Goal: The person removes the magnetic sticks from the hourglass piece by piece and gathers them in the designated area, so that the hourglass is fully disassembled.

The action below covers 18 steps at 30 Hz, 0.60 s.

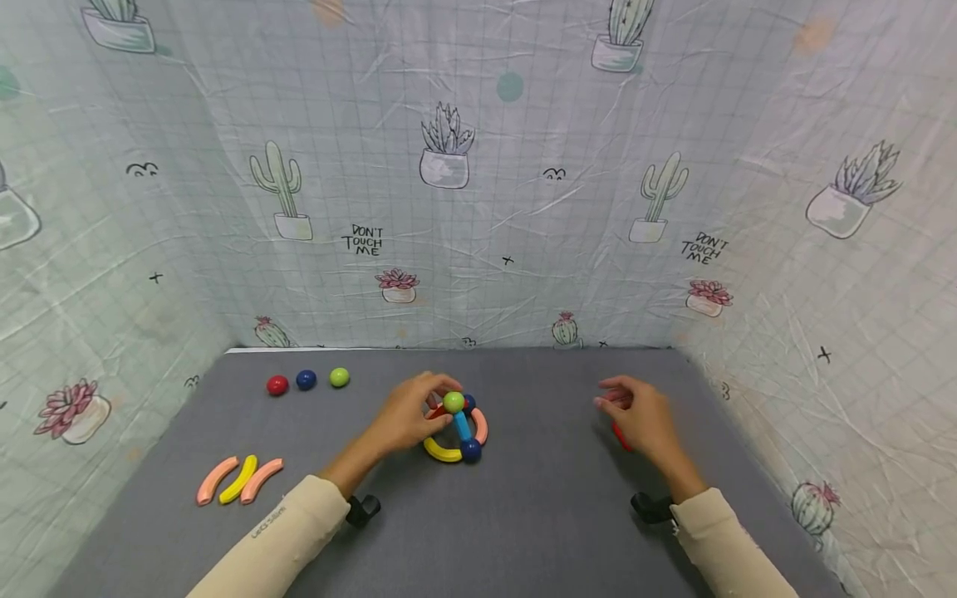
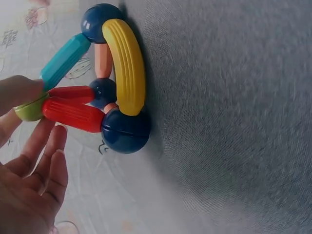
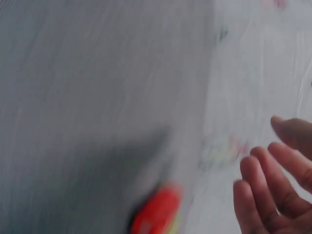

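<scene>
the ball-and-stick frame [image 1: 463,427] stands on the table [image 1: 538,515], my left hand [image 1: 414,413] pinching its green top ball [image 1: 453,402] between thumb and fingers. my right hand [image 1: 643,415], empty and loosely open, hovers near a red piece [image 3: 158,210].

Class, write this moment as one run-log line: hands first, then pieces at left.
left hand: pinches green ball atop frame | right hand: holds nothing, near red piece | at left: three balls, three curved rods
</scene>
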### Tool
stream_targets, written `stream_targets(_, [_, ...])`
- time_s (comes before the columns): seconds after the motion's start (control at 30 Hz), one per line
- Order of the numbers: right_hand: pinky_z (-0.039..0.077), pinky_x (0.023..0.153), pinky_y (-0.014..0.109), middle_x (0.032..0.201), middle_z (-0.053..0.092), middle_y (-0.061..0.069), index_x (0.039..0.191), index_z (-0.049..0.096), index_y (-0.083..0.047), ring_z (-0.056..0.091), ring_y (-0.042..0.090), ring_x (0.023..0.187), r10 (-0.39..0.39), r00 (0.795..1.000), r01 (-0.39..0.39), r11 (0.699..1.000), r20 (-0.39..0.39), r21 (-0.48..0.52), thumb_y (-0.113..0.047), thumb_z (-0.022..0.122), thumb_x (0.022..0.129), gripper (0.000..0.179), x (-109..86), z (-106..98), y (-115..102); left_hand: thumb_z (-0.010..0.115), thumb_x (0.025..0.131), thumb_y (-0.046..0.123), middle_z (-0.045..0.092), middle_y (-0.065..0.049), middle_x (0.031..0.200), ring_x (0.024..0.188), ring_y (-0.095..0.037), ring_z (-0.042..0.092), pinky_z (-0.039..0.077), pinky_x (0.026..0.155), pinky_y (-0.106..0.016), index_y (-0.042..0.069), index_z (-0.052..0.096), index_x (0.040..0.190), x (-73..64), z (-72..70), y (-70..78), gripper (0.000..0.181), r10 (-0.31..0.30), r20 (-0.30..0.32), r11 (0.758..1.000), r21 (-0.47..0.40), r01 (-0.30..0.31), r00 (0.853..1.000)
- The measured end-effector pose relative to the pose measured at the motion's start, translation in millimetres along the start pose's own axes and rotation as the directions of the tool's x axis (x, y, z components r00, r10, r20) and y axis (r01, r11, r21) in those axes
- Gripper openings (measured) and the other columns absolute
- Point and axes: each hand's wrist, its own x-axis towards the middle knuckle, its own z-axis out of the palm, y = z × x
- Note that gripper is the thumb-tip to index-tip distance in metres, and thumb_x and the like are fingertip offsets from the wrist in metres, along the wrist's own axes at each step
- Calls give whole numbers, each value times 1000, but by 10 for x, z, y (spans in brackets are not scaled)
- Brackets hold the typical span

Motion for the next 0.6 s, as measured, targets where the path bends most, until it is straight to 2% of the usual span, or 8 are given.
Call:
stream_targets(0.13, [60, 75, 34, 101, 80, 5, 127, 75, -15, 73, 16, 85, -71, 996, 64, 991, 61, 118, -23, 82, 95, 34, 29, 265, -374, 83, 94, 16, 70, -2, 121, 98, -25, 66, 53, 81, -35, 18, 69, 136, 10, 7, 16, 44, 49, 34, 990, 134, -54, 998])
stream_targets(0.3, [60, 76, 27, 102, 80, -1, 132, 72, -20, 73, 11, 85, -139, 973, 84, 957, 184, 276, -25, 82, 95, 39, 34, 611, -825, 83, 94, 18, 71, -4, 125, 100, -24, 66, 55, 88, -44, 19, 70, 134, 24, 20, 69, 42, 58, 34, 983, 174, -63, 998])
stream_targets(0.37, [60, 78, 27, 105, 81, -1, 135, 71, -21, 74, 11, 87, -155, 958, 70, 941, 239, 330, -26, 81, 96, 41, 43, 740, -973, 83, 93, 18, 71, -4, 124, 100, -25, 66, 56, 89, -45, 19, 70, 132, 33, 27, 91, 41, 60, 28, 984, 168, -64, 998])
stream_targets(0.47, [60, 76, 27, 111, 81, 1, 140, 67, -21, 76, 12, 91, -189, 926, 47, 917, 327, 397, -28, 79, 98, 45, 68, 920, -1121, 84, 92, 17, 72, -3, 120, 98, -23, 67, 56, 88, -43, 18, 70, 129, 47, 48, 106, 40, 81, 17, 980, 183, -82, 997])
stream_targets(0.6, [54, 66, 26, 111, 81, 9, 147, 61, -14, 71, 12, 79, -228, 880, 2, 879, 417, 476, -25, 75, 101, 49, 92, 1111, -1208, 85, 92, 18, 71, -1, 114, 93, -17, 65, 55, 82, -37, 20, 69, 127, 59, 79, 117, 38, 107, 12, 968, 226, -106, 994])
